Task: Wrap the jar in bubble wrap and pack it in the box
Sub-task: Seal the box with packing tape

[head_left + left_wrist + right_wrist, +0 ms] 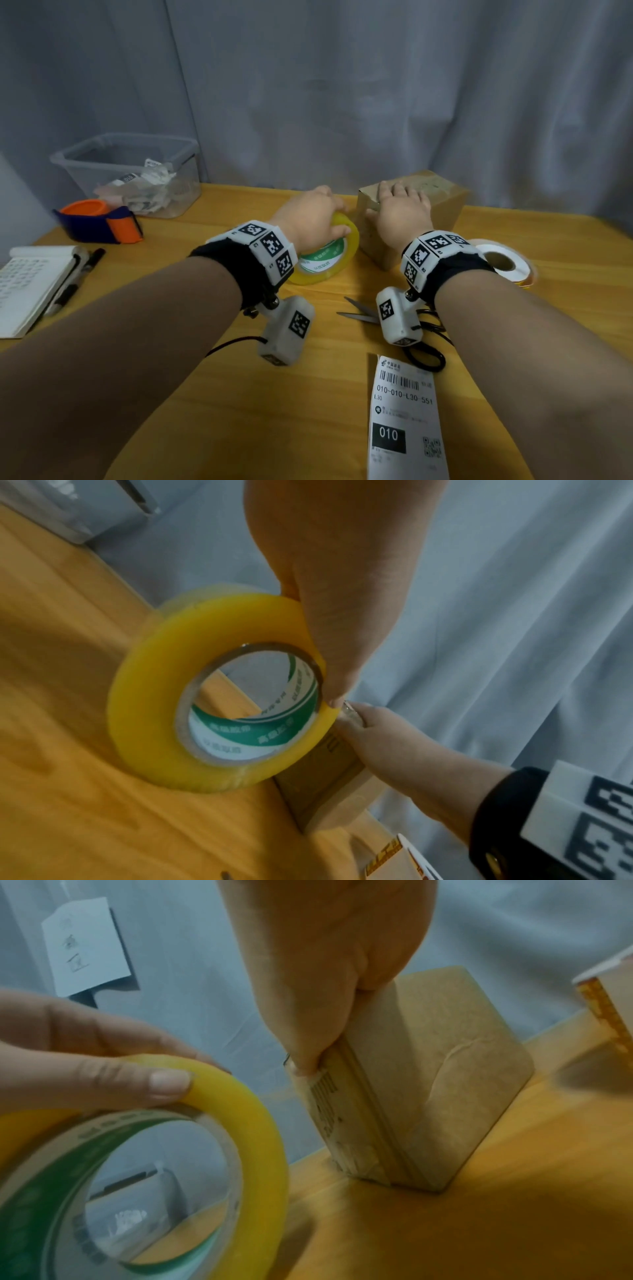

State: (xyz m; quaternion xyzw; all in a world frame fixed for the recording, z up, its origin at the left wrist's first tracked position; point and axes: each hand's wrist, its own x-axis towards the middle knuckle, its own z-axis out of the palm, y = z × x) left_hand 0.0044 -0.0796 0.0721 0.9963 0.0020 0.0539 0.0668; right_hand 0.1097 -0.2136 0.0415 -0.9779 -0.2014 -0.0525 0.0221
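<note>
**Closed cardboard box on table, tape roll held at its left end**

- Cardboard box (pixel 435 205): brown, closed, resting on the wooden table (pixel 239 394) at centre-right near the far edge. Long axis runs from near-left to far-right, the short end face turned toward the roll. The jar and the bubble wrap cannot be seen.
- Right hand (pixel 400 212): palm down across the top near end of the box, fingers lying flat along the top; thumb (pixel 301 1053) pressing the clear tape end against the box's upper corner.
- Left hand (pixel 311 216): curled round the packing tape roll (pixel 329 257), thumb on its side face, fingers over the rim. Roll yellow-tinted, green-and-white core, tilted on edge, just beside the box's left end.
- Scissors (pixel 363 311): on the table near the right wrist, blades pointing left.
- Shipping label (pixel 406 421): front edge, printed "010".
- Label roll (pixel 503 263): right of the box.
- Clear plastic bin (pixel 133 171): far left, holding crumpled paper.
- Notebook (pixel 30 284) with pen (pixel 75 284): left edge.
</note>
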